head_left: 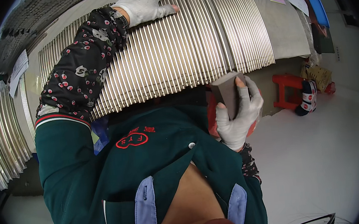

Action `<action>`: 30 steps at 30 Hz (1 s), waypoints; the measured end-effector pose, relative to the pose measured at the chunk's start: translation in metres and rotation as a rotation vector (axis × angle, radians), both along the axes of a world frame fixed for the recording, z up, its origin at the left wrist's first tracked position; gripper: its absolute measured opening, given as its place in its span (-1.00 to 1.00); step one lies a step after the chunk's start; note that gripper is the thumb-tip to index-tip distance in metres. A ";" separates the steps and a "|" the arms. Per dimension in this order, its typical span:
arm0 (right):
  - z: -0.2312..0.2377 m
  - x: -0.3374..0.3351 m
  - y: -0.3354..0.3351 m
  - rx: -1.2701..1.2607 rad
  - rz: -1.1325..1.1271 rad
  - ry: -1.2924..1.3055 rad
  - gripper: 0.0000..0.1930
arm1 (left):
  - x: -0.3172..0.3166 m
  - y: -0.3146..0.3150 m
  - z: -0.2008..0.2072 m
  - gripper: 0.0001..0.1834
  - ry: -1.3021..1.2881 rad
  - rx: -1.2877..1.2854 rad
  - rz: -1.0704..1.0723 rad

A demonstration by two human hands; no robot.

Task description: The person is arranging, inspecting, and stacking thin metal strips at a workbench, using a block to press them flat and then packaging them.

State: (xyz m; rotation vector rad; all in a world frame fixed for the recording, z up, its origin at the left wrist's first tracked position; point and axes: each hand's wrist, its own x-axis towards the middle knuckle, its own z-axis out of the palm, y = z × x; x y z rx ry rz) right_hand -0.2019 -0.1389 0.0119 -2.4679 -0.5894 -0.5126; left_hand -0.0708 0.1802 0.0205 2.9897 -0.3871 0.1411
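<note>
1 grey block [228,92] is being gripped by the right hand [240,121] just beside the near ends of outward-running metal rods [161,53], some being covered farther out by the spread, empty left hand [144,6].

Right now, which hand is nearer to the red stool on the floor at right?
Right. The right hand, gripping a grey block, is just left of the red stool in view; the left hand is farther away, spread over the metal rods.
</note>
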 end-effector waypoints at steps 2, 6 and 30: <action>0.000 0.009 0.009 -0.009 0.000 0.023 -0.31 | 0.000 0.002 0.000 -0.15 0.019 -0.018 0.032; -0.001 0.008 0.020 -0.131 0.000 0.072 -0.26 | 0.003 0.004 0.005 -0.12 0.060 0.006 0.032; 0.023 0.021 0.070 -0.342 0.053 0.059 -0.45 | 0.007 0.005 0.012 -0.09 0.155 -0.001 0.063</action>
